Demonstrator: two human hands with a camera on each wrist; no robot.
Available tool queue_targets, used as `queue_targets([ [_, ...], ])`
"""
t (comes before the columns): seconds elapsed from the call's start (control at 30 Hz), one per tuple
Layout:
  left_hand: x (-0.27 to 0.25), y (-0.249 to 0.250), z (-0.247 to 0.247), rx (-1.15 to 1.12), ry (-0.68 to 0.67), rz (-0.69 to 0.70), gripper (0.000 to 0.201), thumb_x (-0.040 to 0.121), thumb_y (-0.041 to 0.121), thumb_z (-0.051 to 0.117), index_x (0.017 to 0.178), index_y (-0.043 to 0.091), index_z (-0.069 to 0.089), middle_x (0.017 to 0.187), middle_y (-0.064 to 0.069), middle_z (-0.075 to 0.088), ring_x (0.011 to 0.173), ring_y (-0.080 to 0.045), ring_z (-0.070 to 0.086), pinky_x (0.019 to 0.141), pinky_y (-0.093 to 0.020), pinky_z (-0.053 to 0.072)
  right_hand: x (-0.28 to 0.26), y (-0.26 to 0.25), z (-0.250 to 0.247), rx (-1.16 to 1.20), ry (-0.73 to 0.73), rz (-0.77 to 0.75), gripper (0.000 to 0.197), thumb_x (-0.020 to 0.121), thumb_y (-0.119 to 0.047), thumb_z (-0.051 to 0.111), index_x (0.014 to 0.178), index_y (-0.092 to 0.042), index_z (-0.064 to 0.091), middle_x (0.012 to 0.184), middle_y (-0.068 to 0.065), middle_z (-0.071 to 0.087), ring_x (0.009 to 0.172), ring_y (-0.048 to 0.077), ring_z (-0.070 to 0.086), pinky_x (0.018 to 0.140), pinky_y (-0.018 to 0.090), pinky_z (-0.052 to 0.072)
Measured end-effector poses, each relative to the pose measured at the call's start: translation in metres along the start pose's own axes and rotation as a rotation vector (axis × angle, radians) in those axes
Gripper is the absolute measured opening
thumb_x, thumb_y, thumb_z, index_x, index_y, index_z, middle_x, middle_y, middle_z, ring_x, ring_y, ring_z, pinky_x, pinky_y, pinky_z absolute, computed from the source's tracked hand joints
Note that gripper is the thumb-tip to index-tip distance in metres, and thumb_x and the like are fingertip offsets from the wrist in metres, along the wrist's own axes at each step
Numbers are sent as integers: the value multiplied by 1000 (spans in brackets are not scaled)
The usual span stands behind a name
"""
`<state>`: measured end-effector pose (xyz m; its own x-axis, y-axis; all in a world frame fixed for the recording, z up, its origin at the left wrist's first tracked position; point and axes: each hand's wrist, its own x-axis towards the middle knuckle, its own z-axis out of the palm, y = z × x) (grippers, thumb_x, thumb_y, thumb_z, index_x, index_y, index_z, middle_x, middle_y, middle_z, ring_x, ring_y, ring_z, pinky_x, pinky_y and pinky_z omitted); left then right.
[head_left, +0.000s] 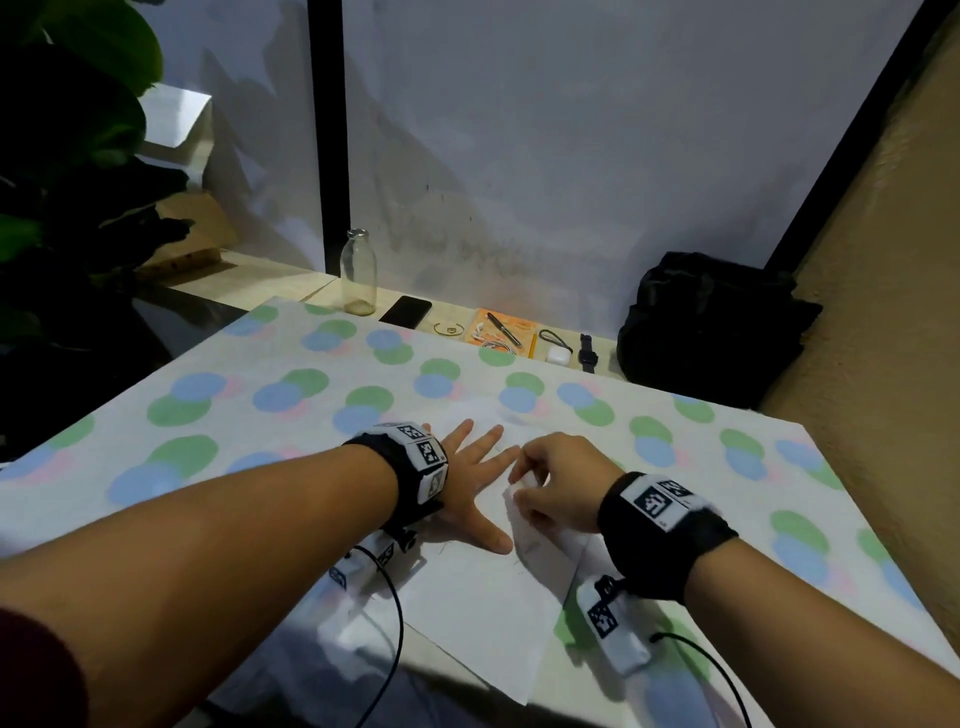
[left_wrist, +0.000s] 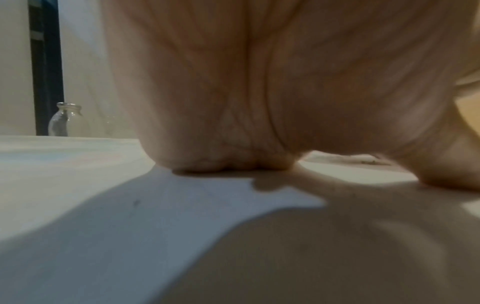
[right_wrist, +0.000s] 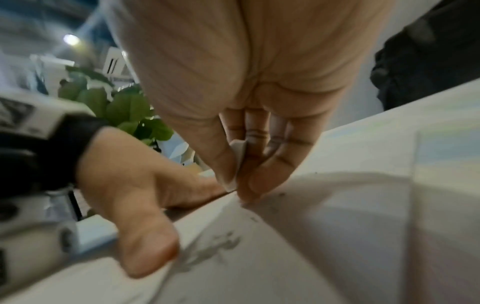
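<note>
Slantwise laid on the table (head_left: 218, 452), near its front edge: white paper sheet (head_left: 467, 587), long axis running roughly away from the person, one corner pointing back toward them. Pressed flat under left hand (head_left: 475, 488), fingers straight and spread. Right side lifted into a fold, grip of right hand (head_left: 558, 483) clamped on it, thumb against curled fingers. Farther back, upright glass bottle (head_left: 358, 273).

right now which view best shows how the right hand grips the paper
Right wrist view: the right hand pinches a paper edge between thumb and fingers. In the head view, knuckles mostly hide it. The left wrist view shows only flat paper under the left hand.
</note>
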<state>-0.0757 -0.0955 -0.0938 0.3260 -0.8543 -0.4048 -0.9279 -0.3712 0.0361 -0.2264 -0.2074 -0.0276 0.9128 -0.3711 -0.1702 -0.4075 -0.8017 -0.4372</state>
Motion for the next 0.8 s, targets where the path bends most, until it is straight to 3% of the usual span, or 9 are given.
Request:
queue_targets([
  [0.07, 1, 0, 2, -14, 3, 0, 129, 52, 104, 43, 147, 53, -28, 164, 13, -31, 152, -31, -25, 116, -73, -3, 17, -7, 0, -93, -16, -25, 11, 83, -21, 69, 93, -22, 72, 81, -10, 62, 77, 10, 61, 57, 17, 39],
  [0.13, 2, -1, 4, -25, 5, -5, 132, 48, 106, 42, 145, 54, -29, 164, 13, -31, 152, -31, -26, 115, -73, -4, 30, -9, 3, -104, -32, -21, 9, 83, -22, 72, 92, -20, 74, 79, -12, 58, 74, 6, 57, 55, 16, 36],
  [0.27, 5, -3, 5, -19, 20, 8, 135, 41, 107, 40, 145, 54, -28, 163, 14, -33, 152, -31, -26, 114, -74, -4, 24, -3, 8, -117, -5, -52, 2, 84, -22, 69, 86, -22, 70, 86, -10, 65, 78, 10, 60, 61, 18, 42],
  [0.43, 5, -2, 5, -9, 5, 9, 142, 38, 107, 37, 149, 49, -30, 162, 14, -35, 151, -31, -28, 116, -72, -5, 1, 3, 13, -165, -119, -137, 11, 83, -24, 70, 79, -29, 61, 79, -17, 58, 76, 3, 57, 63, 14, 39],
  [0.6, 6, -1, 5, -11, 17, 13, 137, 46, 105, 44, 148, 50, -29, 163, 11, -32, 152, -32, -25, 114, -73, -4, 38, 4, 2, -167, 4, -59, 16, 84, -25, 71, 73, -29, 60, 95, -5, 66, 88, 15, 60, 72, 23, 41],
  [0.7, 6, -2, 6, 1, 27, 12, 138, 46, 105, 42, 150, 48, -28, 164, 11, -32, 152, -32, -25, 114, -72, -4, 27, 6, 7, -167, -3, -71, 15, 84, -24, 69, 73, -28, 60, 88, -7, 66, 83, 13, 62, 67, 21, 42],
  [0.8, 6, -3, 8, 12, 38, 8, 142, 39, 107, 35, 150, 48, -29, 163, 12, -33, 152, -32, -26, 114, -72, -5, 7, 9, 13, -177, -105, -140, 22, 82, -25, 71, 69, -31, 55, 80, -14, 60, 73, 1, 56, 60, 14, 37],
])
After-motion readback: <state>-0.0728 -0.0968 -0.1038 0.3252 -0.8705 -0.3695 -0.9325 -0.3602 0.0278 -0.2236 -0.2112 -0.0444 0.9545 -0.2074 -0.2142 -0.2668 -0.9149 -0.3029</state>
